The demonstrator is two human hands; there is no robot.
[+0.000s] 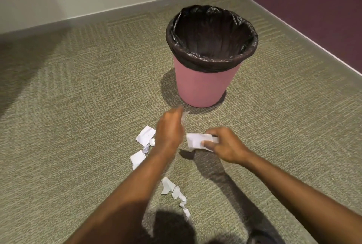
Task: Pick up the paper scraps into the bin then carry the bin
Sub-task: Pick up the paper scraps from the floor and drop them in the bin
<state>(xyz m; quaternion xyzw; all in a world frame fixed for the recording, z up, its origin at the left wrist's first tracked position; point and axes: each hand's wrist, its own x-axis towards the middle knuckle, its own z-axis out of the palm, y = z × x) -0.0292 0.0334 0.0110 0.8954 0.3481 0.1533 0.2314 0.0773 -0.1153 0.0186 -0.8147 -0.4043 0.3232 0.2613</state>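
right hand [225, 145]: I'm seeing it closing thumb and fingers on a folded white scrap [197, 141], centre of the frame, held just off the carpet [78, 106].
left hand [170, 128]: blurring, curled; looks to be pinching a small crumpled bit [184, 115] at its fingertips, but I can't tell for certain.
bin [205, 85]: pink, black liner [211, 34] folded over the rim, standing upright in the upper centre, beyond both hands. Mouth is looking empty from here.
key relation: bin is lying straight up-frame from the hands, slightly to the right. Left hand is sitting nearer its base; right hand is lower and right of it, near but clear of the bin.
loose scraps: cluster left of the left hand [146, 136], one square piece below that [138, 156], a strip trailing down the lower centre [176, 192].
stage: I'm judging this as early, most paper is still lying on the floor.
next: I'm expecting both hands to lift up and forward over the rim, then release.
risk: light scraps could be fluttering short of the mouth.
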